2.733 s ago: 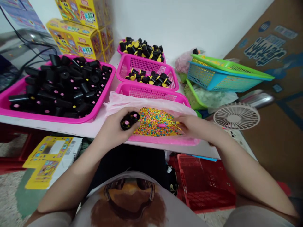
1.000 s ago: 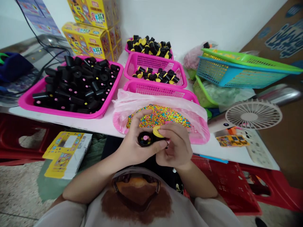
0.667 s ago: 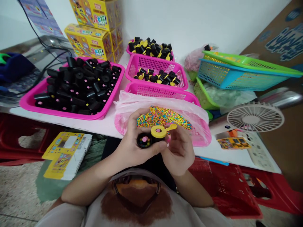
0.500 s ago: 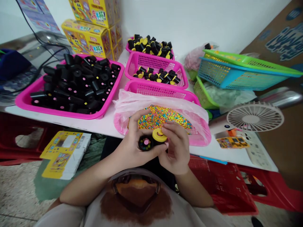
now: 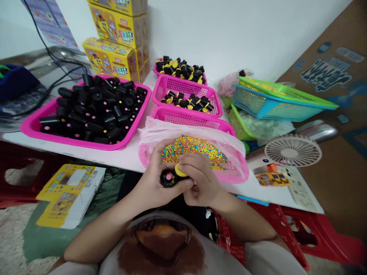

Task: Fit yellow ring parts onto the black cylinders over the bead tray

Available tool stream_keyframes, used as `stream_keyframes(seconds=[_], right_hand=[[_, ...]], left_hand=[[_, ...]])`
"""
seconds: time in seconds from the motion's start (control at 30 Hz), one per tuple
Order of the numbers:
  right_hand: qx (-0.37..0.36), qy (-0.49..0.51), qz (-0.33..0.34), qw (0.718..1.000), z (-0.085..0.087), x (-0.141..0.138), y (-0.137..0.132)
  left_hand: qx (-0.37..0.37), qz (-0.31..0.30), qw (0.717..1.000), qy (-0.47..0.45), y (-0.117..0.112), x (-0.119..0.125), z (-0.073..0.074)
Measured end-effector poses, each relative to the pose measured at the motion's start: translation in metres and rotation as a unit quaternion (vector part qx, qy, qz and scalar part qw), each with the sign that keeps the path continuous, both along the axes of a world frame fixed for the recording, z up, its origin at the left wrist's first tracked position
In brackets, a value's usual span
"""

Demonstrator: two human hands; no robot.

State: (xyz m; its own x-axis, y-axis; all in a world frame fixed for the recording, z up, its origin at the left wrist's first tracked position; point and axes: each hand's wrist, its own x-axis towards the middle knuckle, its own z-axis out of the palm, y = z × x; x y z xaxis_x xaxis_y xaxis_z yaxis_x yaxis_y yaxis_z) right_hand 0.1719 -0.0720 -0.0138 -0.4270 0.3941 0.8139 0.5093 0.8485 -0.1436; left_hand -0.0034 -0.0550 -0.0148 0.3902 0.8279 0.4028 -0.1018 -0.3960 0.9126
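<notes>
My left hand (image 5: 150, 187) is closed round two small black cups side by side. The nearer-left black cup (image 5: 164, 184) faces up, with coloured beads around a pink peg inside. On the other cup sits a yellow lid (image 5: 179, 171), gripped by the fingers of my right hand (image 5: 202, 179); most of that cup is hidden by my fingers. Just beyond both hands, a pink tray (image 5: 242, 173) lined with a thin plastic bag (image 5: 183, 129) holds a heap of small coloured beads (image 5: 197, 147).
At the left stands a pink basket (image 5: 86, 143) full of black cups. Behind are pink baskets (image 5: 187, 81) of yellow-lidded cups and stacked yellow boxes (image 5: 114, 57). At the right are a blue basket (image 5: 275, 109), a small fan (image 5: 292, 151) and a power strip (image 5: 301, 191).
My right hand has turned over the yellow lid, its fingers now covering more of it. The view has shifted slightly; my left hand still grips the cups.
</notes>
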Motion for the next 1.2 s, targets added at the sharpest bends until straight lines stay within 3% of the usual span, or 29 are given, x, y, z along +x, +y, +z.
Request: stream_keyframes(seconds=[0.1,0.17,0.33,0.4,0.47,0.57,0.63,0.8,0.9,1.03,1.13,1.2], right_hand=[[-0.079,-0.05,0.007,0.996,0.017,0.01,0.019],[-0.138,-0.075,-0.015,0.987,0.032,0.027,0.048],[-0.108,-0.068,-0.191,0.973,0.066,0.089,0.125],[-0.123,-0.08,-0.226,0.963,0.077,0.106,0.128],[-0.195,-0.139,-0.202,0.95,0.081,0.114,0.112],[-0.361,-0.295,-0.095,0.88,0.071,0.115,0.079],[-0.423,-0.358,-0.049,0.831,0.055,0.115,0.064],[-0.463,-0.377,-0.039,0.801,0.024,0.125,0.058],[-0.485,-0.353,-0.074,0.797,0.028,0.133,0.059],[-0.517,-0.266,-0.128,0.803,0.05,0.135,0.053],[-0.47,-0.132,-0.172,0.855,0.062,0.116,0.035],[-0.365,-0.035,-0.191,0.911,0.064,0.093,0.018]], left_hand=[[-0.022,0.03,0.999,0.012,0.008,-0.003,0.001],[-0.046,0.029,0.998,0.009,0.013,-0.002,0.003],[-0.021,0.042,0.998,0.037,0.013,0.001,0.005],[-0.005,0.037,0.998,0.052,0.01,0.0,0.004],[0.013,0.02,0.999,0.048,0.006,-0.002,0.003],[0.069,-0.048,0.996,0.02,0.001,-0.007,0.003],[0.126,-0.09,0.988,0.03,-0.002,-0.009,0.005],[0.183,-0.112,0.974,0.075,-0.005,-0.007,0.001],[0.174,-0.128,0.975,0.056,-0.004,-0.005,-0.003],[0.161,-0.109,0.977,0.086,-0.002,-0.006,0.001],[0.139,-0.124,0.979,0.086,0.001,-0.001,0.001],[0.117,-0.133,0.983,0.052,0.003,0.004,-0.004]])
